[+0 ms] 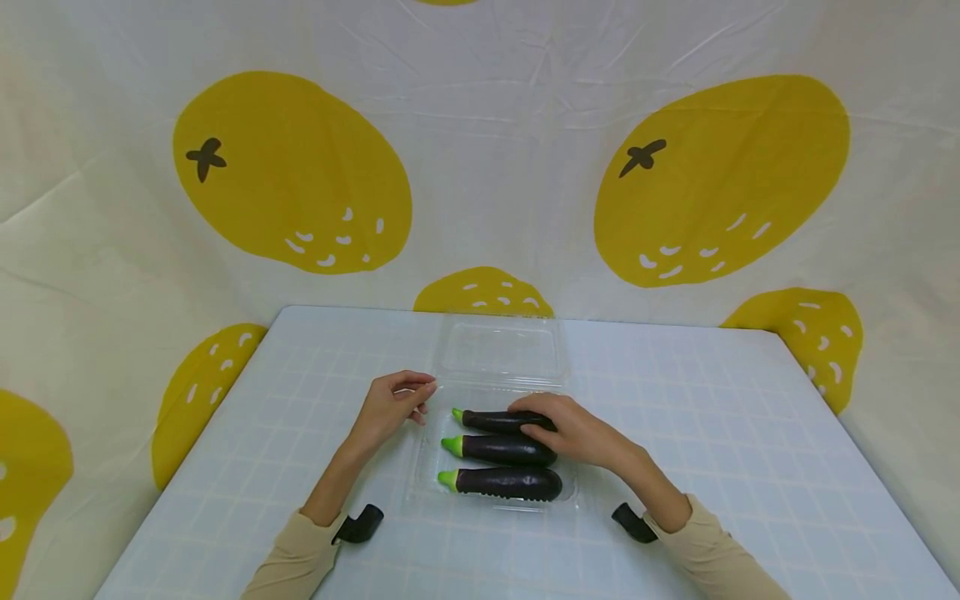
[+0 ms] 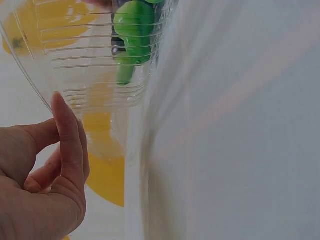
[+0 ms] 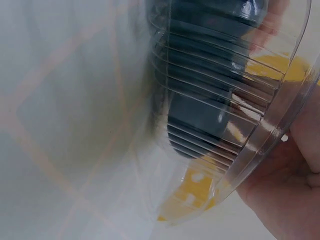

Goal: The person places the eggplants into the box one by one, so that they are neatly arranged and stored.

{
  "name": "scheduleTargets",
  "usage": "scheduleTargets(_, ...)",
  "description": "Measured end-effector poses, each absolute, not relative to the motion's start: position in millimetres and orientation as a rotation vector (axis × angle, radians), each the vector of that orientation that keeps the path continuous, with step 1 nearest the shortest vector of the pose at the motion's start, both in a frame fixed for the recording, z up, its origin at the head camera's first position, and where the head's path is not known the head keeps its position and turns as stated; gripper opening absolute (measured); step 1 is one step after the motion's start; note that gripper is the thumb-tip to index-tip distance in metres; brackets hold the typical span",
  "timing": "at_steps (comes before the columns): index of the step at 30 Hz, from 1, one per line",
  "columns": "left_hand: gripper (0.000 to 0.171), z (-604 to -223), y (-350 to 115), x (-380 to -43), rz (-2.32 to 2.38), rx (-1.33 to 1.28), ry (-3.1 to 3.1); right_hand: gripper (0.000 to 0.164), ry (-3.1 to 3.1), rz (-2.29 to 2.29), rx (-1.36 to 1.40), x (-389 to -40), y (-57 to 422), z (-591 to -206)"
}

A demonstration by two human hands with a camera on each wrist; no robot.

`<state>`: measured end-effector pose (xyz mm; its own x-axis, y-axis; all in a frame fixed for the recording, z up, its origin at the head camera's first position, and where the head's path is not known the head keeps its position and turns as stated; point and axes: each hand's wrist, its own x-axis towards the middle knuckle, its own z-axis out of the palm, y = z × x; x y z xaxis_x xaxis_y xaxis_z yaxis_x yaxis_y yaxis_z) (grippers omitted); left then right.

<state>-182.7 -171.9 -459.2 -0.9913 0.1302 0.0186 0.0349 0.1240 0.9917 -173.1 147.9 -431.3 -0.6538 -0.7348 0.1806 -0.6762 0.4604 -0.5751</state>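
Observation:
Three dark purple eggplants with green stems lie side by side in a clear plastic clamshell container (image 1: 420, 479), stems pointing left. My right hand (image 1: 573, 427) grips the blunt end of the far eggplant (image 1: 487, 422), thumb on the near side and fingers over the far side. Below it lie the middle eggplant (image 1: 498, 450) and the near eggplant (image 1: 510, 483). At the container's far left corner, my left hand (image 1: 390, 408) pinches the rim between thumb and index finger. Through the ribbed wall in the left wrist view, green stems (image 2: 134, 25) show.
The container's clear lid (image 1: 501, 350) lies folded back toward the table's far edge. A pale checked cloth covers the table (image 1: 712, 417). Behind it hangs a white curtain (image 1: 502, 167) printed with large yellow fruit. Black straps with camera mounts (image 1: 362, 523) sit at both wrists.

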Motion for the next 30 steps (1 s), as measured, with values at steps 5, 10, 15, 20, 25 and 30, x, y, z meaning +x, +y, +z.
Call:
scheduleTargets(5, 0.033, -458.3, -171.5, -183.2, 2.019, 0.175, 2.305, 0.028, 2.633, -0.991, -1.248, -171.0, 152.1, -428.6)
scheduleTargets(10, 0.032, -457.5, -170.5, -183.1, 2.019, 0.168, 2.309, 0.027, 2.655, -1.036, -1.277, -168.8, 157.6, -427.3)
scheduleTargets(15, 0.031, -457.7, -168.9, -182.5, 2.024, 0.171, 2.307, 0.027, 2.675, -1.100, -1.242, -165.4, 164.9, -425.4)
scheduleTargets(20, 0.032, -460.0, -170.4, -181.5, 2.006, 0.147, 2.330, 0.026, 2.715, -1.168, -1.206, -165.7, 172.4, -424.9)
scheduleTargets(25, 0.034, -459.3, -173.3, -181.7, 1.958, 0.121, 2.392, 0.027, 2.855, -1.194, -1.205, -167.7, 180.3, -426.7)
scheduleTargets(30, 0.033, -454.1, -172.5, -184.2, 1.893, 0.090, 2.497, 0.026, 3.019, -1.210, -1.134, -173.5, 188.8, -431.4)
